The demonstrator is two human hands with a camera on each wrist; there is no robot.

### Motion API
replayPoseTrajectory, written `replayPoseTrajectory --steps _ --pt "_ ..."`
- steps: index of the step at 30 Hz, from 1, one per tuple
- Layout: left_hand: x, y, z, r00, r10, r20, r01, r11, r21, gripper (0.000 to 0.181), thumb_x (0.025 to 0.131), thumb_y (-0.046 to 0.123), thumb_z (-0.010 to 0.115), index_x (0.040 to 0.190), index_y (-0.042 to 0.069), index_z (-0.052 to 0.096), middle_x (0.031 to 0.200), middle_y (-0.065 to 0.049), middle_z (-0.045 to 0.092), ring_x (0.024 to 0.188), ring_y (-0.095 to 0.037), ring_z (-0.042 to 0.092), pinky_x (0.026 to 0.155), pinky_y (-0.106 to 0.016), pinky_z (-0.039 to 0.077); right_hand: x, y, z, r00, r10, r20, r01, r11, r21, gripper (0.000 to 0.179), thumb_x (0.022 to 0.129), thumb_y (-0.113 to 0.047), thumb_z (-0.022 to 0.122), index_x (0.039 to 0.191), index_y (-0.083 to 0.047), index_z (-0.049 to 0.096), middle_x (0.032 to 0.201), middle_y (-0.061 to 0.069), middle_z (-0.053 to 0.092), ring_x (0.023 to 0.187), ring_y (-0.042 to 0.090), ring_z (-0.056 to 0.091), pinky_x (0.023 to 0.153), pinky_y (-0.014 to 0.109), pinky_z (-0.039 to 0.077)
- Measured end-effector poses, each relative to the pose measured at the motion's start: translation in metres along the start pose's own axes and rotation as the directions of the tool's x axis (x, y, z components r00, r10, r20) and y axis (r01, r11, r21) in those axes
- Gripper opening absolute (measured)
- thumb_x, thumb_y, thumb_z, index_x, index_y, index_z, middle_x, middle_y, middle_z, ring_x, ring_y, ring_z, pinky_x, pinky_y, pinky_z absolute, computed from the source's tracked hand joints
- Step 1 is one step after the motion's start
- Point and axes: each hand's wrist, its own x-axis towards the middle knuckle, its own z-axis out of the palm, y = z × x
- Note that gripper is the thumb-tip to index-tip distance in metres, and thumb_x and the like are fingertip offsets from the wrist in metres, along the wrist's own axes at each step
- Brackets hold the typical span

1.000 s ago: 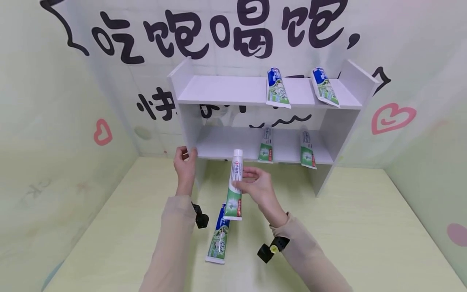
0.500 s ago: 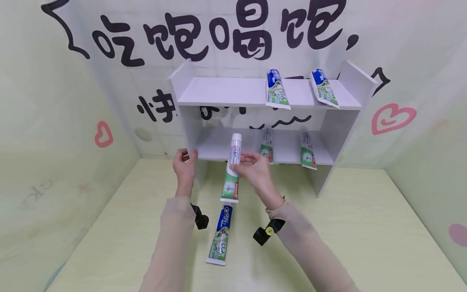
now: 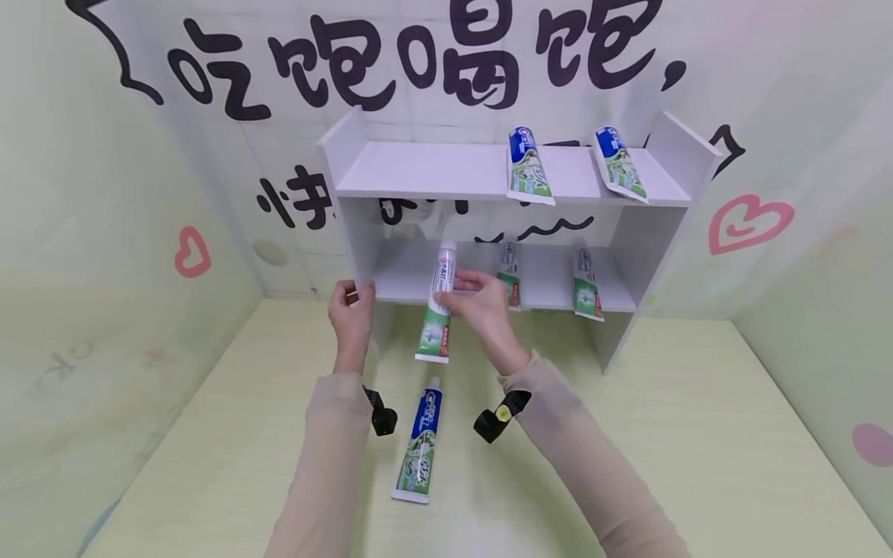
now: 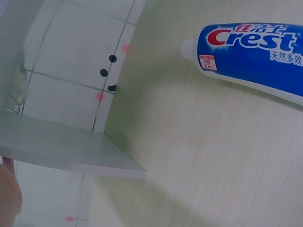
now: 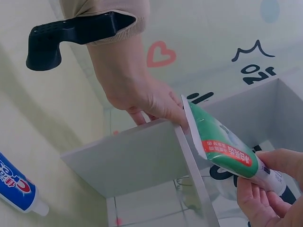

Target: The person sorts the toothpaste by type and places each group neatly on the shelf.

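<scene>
My right hand (image 3: pixel 484 310) pinches a white-and-green toothpaste tube (image 3: pixel 436 322) between thumb and fingers, cap end up. The tube is in front of the left part of the lower shelf. In the right wrist view the tube (image 5: pixel 227 146) slants beside the shelf board. At the left side panel of the white shelf unit (image 3: pixel 359 240), my left hand (image 3: pixel 351 322) grips the panel's edge. The right wrist view has the left hand (image 5: pixel 147 97) with its thumb on the panel's edge. A blue-and-green Crest toothpaste tube (image 3: pixel 418 446) lies on the table below.
Two Crest tubes, a left one (image 3: pixel 529 167) and a right one (image 3: pixel 619 164), lie on the upper shelf. Two white-and-green tubes, one left (image 3: pixel 511 271) and one right (image 3: pixel 587 283), lie on the lower shelf. A wall with black lettering (image 3: pixel 481 77) stands behind.
My right hand has moved up and forward with the white-and-green tube, from above the table toward the lower shelf. The left hand has stayed on the side panel.
</scene>
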Motion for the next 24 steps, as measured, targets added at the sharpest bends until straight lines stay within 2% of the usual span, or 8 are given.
replayPoseTrajectory --steps 5,13,24 --pt "0.000 0.002 -0.002 1.000 -0.002 -0.001 0.002 1.000 -0.016 0.019 0.084 0.019 0.060 0.094 0.005 0.055 0.093 0.000 0.054 0.082 -0.009 0.049 0.066 -0.020 0.042 0.005 -0.004 0.003 1.000 -0.016 -0.009 0.016 1.000 0.003 0.051 0.072 -0.001 0.071 0.120 -0.002 0.052 0.111 0.012 0.059 0.096 0.023 0.059 0.072 0.027 0.054" --pt "-0.002 0.000 0.001 0.999 -0.040 0.021 0.040 0.999 -0.019 0.023 0.084 0.021 0.060 0.098 0.004 0.054 0.093 0.002 0.053 0.084 -0.010 0.048 0.068 -0.022 0.042 0.010 -0.003 0.001 1.000 -0.005 -0.008 0.005 1.000 0.002 0.053 0.073 0.000 0.071 0.122 -0.001 0.051 0.112 0.013 0.059 0.096 0.024 0.060 0.072 0.027 0.054" --pt "-0.001 0.002 -0.001 1.000 -0.015 0.008 0.015 1.000 0.003 0.026 0.085 0.022 0.059 0.100 0.002 0.053 0.096 -0.001 0.054 0.084 -0.009 0.048 0.069 -0.022 0.041 0.023 -0.009 0.004 1.000 -0.010 -0.021 0.010 0.999 -0.043 0.052 0.073 -0.004 0.072 0.121 -0.004 0.053 0.111 0.012 0.060 0.092 0.023 0.062 0.071 0.027 0.054"
